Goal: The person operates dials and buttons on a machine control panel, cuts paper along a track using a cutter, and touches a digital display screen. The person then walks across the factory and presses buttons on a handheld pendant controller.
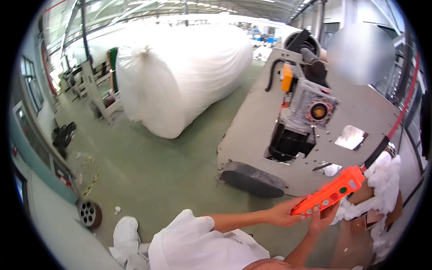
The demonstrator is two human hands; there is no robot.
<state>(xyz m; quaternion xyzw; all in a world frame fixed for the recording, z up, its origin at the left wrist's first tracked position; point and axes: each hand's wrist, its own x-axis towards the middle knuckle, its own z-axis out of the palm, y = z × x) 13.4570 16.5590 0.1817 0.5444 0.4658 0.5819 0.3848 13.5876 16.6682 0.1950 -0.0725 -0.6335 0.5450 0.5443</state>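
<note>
An orange push-button pendant control (332, 191) with a green, a red and several pale buttons is held in both hands at the lower right. My left hand (286, 213) is closed around its lower end. My right hand (322, 218) grips it from below, with the thumb at one of the pale buttons. A dark cable sleeve (377, 153) runs from the pendant's upper end toward a red cable (403, 114). Some of the fingers are hidden behind the pendant.
A grey machine side plate (249, 130) with a gear motor (310, 105) stands close in front. A huge white wrapped roll (198, 67) lies behind it to the left. White fluffy material (384, 180) and cardboard (359, 224) are at the right. A holed brown cylinder (90, 214) sits by the left wall.
</note>
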